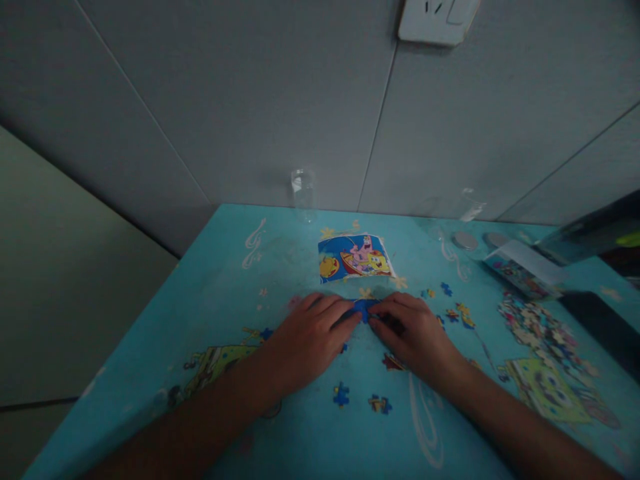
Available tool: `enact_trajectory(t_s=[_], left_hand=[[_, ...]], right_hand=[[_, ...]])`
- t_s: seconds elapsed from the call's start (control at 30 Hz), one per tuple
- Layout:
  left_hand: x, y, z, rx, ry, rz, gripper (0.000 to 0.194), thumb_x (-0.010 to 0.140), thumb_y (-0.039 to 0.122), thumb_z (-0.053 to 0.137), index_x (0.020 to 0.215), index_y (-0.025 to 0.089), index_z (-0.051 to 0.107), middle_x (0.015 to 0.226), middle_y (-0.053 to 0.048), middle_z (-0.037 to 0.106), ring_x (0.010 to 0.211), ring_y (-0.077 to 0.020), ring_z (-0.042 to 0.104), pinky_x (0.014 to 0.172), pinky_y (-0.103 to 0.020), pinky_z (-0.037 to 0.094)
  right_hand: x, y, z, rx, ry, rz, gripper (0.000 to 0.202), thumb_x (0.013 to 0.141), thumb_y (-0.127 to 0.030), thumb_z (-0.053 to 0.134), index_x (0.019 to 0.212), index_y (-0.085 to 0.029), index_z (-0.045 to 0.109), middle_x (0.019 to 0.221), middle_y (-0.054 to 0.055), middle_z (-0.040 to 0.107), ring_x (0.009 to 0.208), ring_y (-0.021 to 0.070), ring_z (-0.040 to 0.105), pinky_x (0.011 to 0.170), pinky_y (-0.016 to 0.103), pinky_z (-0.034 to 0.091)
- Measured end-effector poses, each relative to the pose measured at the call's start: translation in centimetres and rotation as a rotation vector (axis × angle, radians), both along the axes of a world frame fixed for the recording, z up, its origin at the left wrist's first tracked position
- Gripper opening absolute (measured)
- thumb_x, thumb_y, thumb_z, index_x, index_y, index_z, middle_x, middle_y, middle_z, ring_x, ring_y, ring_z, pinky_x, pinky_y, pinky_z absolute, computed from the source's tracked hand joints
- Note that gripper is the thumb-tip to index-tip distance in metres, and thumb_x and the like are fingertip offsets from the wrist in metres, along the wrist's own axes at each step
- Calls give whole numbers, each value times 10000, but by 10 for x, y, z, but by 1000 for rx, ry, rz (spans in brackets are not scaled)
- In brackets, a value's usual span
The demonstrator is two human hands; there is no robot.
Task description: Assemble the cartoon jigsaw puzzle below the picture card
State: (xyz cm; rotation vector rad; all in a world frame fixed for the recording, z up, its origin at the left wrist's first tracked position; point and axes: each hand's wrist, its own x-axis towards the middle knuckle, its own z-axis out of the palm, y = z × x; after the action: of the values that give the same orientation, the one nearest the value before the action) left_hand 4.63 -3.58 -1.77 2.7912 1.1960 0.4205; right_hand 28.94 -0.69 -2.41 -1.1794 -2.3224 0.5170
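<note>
My left hand (313,333) rests low over the table, thumb and fingers closed at the left end of some blue jigsaw pieces (366,307). From the other side my right hand (415,327) pinches the right end of the same blue pieces. The fingers cover much of them, so how many are joined cannot be seen. Just beyond lies a picture card (355,258) with cartoon figures in a boat on blue. Nearer to me are a loose blue piece (341,395), a brown and blue piece (380,404) and a dark red piece (393,362) beside my right wrist.
Several loose pieces (465,315) lie right of my right hand, with a larger pile of pieces (545,333) farther right. A folded card (525,270), a black flat object (603,330) and round lids (465,241) are there too. A clear jar (303,195) stands by the wall.
</note>
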Motion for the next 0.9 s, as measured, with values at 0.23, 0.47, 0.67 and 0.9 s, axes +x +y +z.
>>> enact_trajectory(t_s=[0.23,0.47,0.67,0.9], left_hand=[[-1,2,-1,-6,-32,-24,408,1021,245,541,1425,193,524,1369,-98,606,1241,-275,557,1011,-494,467],[-8,8,0,-32,-147,-20,368,1066,277,454,1412,186,541,1364,-93,619,1218,-239,590,1051,-470,477],[-12,11,1,-80,-271,16,364,1072,254,420,1395,164,563,1367,-98,614,1224,-227,602,1068,-455,515],[-16,16,-3,-97,-330,-5,385,1017,104,429,1375,143,569,1335,-113,640,1230,-216,622,1076,-427,543]], right_hand=[[0,-1,2,-38,7,-8,102,942,-227,671,1024,-238,731,921,43,699,835,202,646,768,361,500],[0,-2,3,-34,-2,-5,105,950,-245,665,1032,-236,730,918,44,696,847,204,642,773,361,488],[-1,-1,3,-38,1,-4,114,957,-248,651,1030,-232,736,922,44,694,823,187,635,761,342,485],[2,0,2,-26,19,24,135,957,-268,635,1025,-225,744,907,48,698,797,186,633,756,350,487]])
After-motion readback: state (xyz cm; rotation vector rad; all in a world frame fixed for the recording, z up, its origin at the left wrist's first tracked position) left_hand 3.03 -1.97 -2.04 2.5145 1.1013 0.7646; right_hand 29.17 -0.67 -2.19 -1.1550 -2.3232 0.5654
